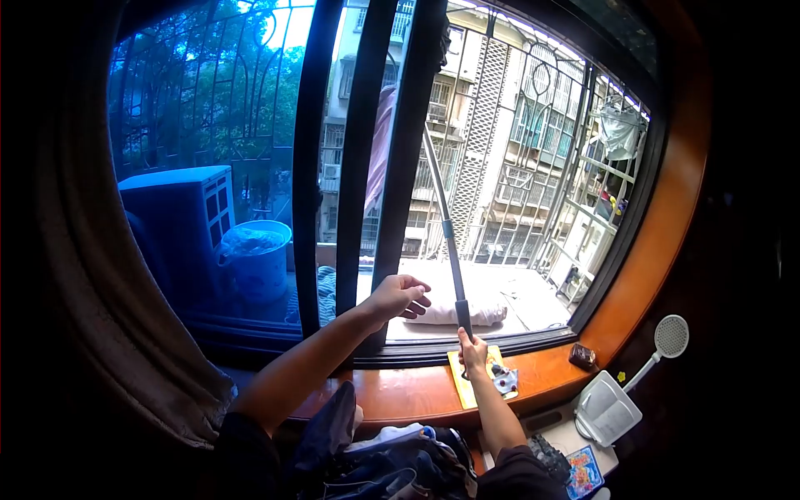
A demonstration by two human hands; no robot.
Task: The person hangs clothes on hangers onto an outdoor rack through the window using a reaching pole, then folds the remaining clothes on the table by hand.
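Observation:
My right hand is wrapped round the dark grip of a long pole, which rises through the open part of the window. My left hand is raised beside the dark window frame, its fingers apart and holding nothing. The pole stands to the right of my left hand, not touching it. Its upper end is hard to make out near the frame. Beyond the sill, a rolled pale cloth lies on the outer ledge. A pink cloth hangs outside behind the frame.
A yellow item and a small patterned cloth lie on the wooden sill. A dark box sits further right. Clothes are heaped below. Outside are a bucket and metal bars.

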